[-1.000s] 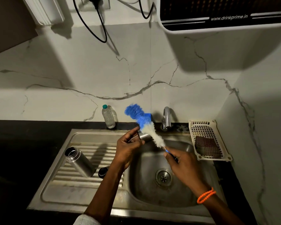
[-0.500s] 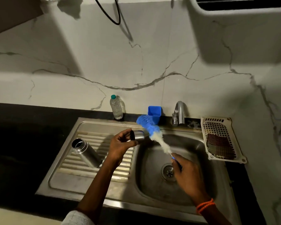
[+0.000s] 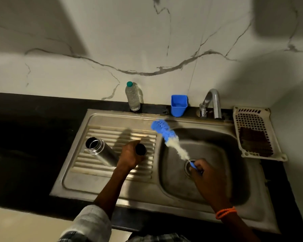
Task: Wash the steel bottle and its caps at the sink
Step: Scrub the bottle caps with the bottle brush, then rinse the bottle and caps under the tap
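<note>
The brush (image 3: pixel 170 137) is smeared by motion blur through the middle of the frame, and its handle vanishes inside the right hand (image 3: pixel 204 173), which also covers part of the drain (image 3: pixel 187 167). The left hand (image 3: pixel 129 155) hides most of the dark cap (image 3: pixel 140 149); only its round end shows. The lower end of the steel bottle (image 3: pixel 101 151) slips behind that wrist. Both forearms are cut by the bottom edge. The dark item in the white basket (image 3: pixel 250 119) at right is too dim to identify.
</note>
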